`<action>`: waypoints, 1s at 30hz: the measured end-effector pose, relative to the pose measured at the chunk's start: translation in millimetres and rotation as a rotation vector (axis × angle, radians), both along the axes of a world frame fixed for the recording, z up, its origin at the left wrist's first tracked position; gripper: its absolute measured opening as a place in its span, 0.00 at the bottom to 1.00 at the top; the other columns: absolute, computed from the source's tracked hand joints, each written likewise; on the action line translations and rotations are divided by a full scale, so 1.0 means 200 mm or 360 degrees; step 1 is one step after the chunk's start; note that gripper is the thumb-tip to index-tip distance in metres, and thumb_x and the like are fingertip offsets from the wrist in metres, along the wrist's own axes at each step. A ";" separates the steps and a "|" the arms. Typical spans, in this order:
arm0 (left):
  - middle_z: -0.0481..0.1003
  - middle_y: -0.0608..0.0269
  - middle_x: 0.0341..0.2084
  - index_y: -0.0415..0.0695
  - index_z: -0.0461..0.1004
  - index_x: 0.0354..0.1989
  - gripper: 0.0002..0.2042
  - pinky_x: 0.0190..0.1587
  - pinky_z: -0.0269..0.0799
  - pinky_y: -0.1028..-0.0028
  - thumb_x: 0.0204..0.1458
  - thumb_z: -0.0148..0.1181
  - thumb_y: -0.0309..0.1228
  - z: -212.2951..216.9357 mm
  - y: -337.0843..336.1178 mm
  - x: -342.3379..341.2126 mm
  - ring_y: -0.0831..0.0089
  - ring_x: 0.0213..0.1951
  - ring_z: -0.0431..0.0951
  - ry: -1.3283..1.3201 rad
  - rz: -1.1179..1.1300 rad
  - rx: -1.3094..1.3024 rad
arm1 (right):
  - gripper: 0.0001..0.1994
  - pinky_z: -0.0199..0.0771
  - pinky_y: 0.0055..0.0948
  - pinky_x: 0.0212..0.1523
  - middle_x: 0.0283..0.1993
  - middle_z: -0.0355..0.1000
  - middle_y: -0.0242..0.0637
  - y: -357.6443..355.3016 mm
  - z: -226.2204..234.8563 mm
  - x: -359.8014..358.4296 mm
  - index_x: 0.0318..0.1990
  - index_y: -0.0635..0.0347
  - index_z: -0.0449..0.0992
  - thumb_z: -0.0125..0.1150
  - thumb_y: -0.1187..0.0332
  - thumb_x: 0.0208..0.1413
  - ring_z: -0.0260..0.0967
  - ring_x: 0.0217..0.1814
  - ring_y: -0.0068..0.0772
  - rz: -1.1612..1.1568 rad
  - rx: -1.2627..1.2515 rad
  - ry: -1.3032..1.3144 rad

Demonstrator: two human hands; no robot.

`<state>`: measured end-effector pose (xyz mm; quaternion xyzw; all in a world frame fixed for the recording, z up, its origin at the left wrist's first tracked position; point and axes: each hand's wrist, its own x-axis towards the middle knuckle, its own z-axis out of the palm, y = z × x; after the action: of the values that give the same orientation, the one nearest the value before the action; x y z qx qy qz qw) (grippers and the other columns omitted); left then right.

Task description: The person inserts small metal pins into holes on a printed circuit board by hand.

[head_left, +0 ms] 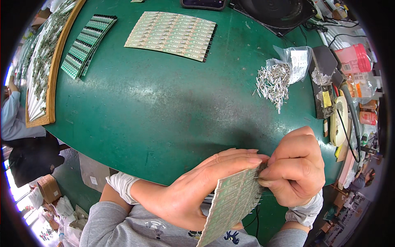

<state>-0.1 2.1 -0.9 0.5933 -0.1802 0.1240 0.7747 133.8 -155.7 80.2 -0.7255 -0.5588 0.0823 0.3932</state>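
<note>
My left hand (197, 193) holds a green circuit panel (232, 201) in a full grip near me, while my right hand (296, 171) pinches a metal pin (260, 178) at its top edge above the green surface (164, 111).

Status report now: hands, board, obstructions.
Left hand grips green circuit panel. Right hand pinches at its top edge. Loose metal pins lie apart on the table.

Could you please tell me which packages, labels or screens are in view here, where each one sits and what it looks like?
Clear plastic bag with a white label: right of centre on the green table, spilling small metal pins.
Dark phone screen: top edge, flat black rectangle.
Pink plastic container with a white label: far right, cylindrical.
Brown cardboard box: lower left, on the floor.
</note>
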 end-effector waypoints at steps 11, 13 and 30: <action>0.60 0.40 0.61 0.33 0.53 0.65 0.47 0.64 0.56 0.53 0.35 0.76 0.28 0.01 -0.04 0.00 0.45 0.62 0.62 -0.0055 0.0118 -0.0101 | 0.17 0.67 0.29 0.33 0.34 0.69 0.30 0.00 0.00 -0.01 0.34 0.53 0.80 0.75 0.74 0.31 0.67 0.34 0.34 -0.0048 0.0028 -0.0067; 0.60 0.40 0.61 0.33 0.53 0.65 0.47 0.64 0.56 0.53 0.35 0.76 0.29 0.05 -0.01 -0.01 0.45 0.62 0.62 0.0105 0.0019 -0.0027 | 0.17 0.67 0.29 0.33 0.34 0.69 0.30 0.00 -0.01 -0.01 0.33 0.53 0.80 0.75 0.74 0.30 0.67 0.33 0.34 -0.0059 0.0038 -0.0085; 0.60 0.42 0.62 0.34 0.53 0.65 0.47 0.65 0.54 0.52 0.35 0.76 0.30 0.05 0.00 -0.01 0.46 0.63 0.61 0.0088 0.0015 0.0024 | 0.13 0.64 0.28 0.29 0.31 0.67 0.28 0.02 -0.02 -0.03 0.29 0.50 0.76 0.71 0.73 0.31 0.64 0.30 0.32 -0.0045 0.0095 -0.0255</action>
<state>-1.7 1.6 9.7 0.6031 -0.1568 0.1099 0.7743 127.4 -151.9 76.6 -0.7255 -0.5805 0.0017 0.3697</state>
